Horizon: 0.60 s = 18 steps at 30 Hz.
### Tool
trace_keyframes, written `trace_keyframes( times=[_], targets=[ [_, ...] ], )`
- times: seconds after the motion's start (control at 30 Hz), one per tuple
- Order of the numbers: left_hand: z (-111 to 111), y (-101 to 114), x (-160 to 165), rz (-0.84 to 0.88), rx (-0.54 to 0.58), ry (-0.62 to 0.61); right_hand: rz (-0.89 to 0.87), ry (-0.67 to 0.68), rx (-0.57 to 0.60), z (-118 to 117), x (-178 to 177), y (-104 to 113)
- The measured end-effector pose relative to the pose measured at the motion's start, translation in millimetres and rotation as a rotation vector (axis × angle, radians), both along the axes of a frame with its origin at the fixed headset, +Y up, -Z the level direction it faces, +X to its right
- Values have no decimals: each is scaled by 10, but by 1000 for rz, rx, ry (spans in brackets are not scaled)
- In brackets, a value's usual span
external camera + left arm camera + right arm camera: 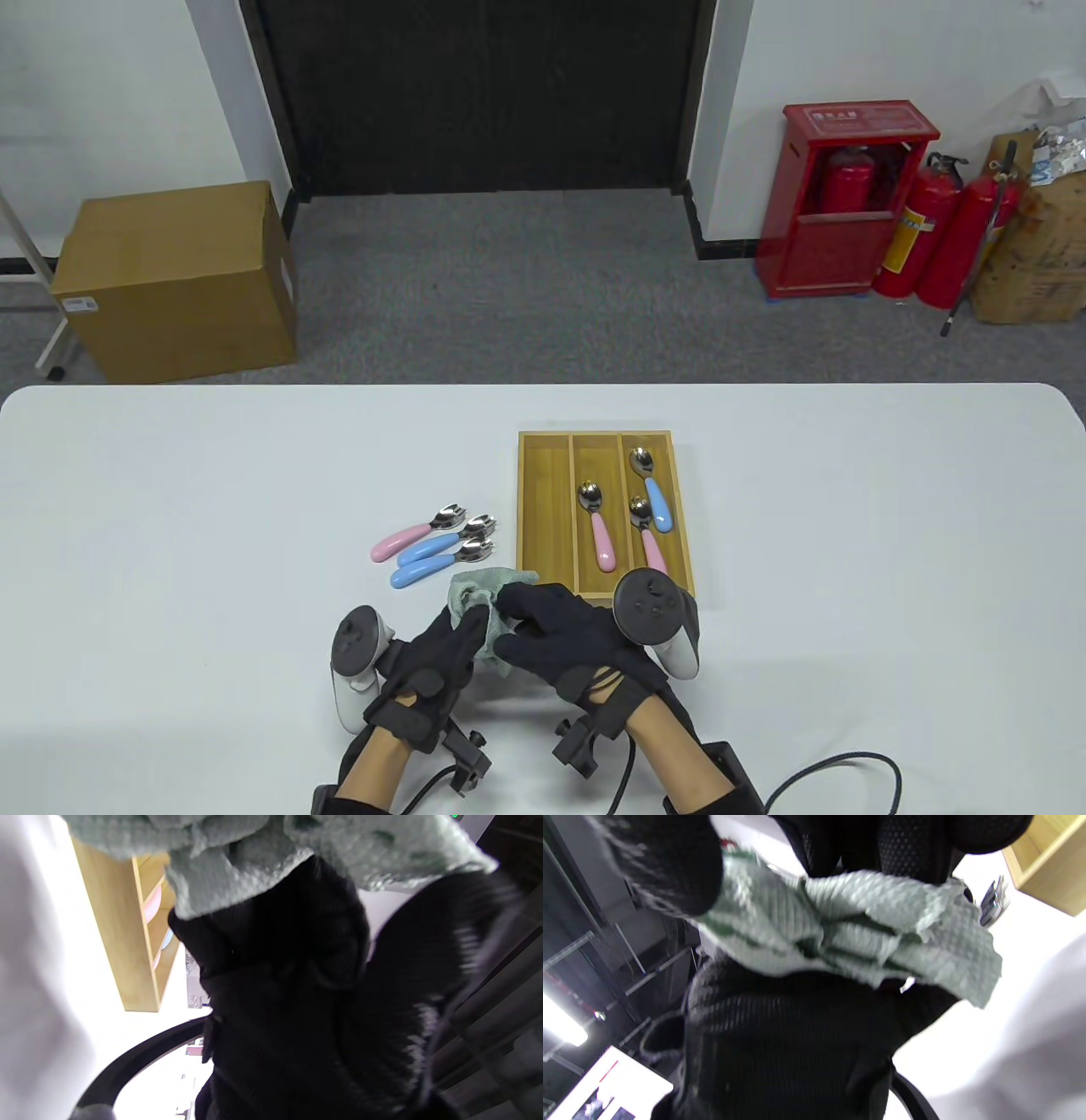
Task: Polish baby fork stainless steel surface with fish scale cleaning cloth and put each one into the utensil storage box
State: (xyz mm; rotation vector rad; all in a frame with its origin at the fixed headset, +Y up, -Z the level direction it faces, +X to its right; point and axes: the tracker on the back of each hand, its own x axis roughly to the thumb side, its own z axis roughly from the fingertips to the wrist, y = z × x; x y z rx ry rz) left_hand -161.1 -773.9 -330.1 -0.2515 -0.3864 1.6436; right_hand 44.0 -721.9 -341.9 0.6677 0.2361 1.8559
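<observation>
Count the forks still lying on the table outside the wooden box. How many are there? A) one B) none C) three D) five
C, because three forks lie side by side on the table left of the utensil storage box: one with a pink handle, two with blue handles.

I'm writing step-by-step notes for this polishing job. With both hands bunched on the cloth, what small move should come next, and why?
Probably free the right hand and reach for the nearest of three forks lying left of the storage box. Both hands grip the cloth, the left hand included, and no utensil shows in it; the box holds only three pieces.
</observation>
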Motion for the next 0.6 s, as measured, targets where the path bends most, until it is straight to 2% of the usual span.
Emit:
trace_keyframes(
  times=[0.13, 0.23, 0.3, 0.4, 0.5, 0.6],
  targets=[
    [26, 27, 34, -131, 40, -1, 35, 33, 3, 21, -52, -46],
    [46, 45, 61, -139, 33, -68, 26, -7, 3, 27, -44, -85],
    [70, 65, 99, -111, 7, -117, 3, -76, 5, 29, -21, -101],
    [94, 132, 167, -159, 30, -161, -42, -196, 20, 15, 54, -92],
    [64, 225, 160, -260, 84, -158, -116, -232, 5, 3, 128, -99],
    [-3, 322, 21, -355, 128, -80, -152, -278, 7, -16, 205, -108]
  ],
)
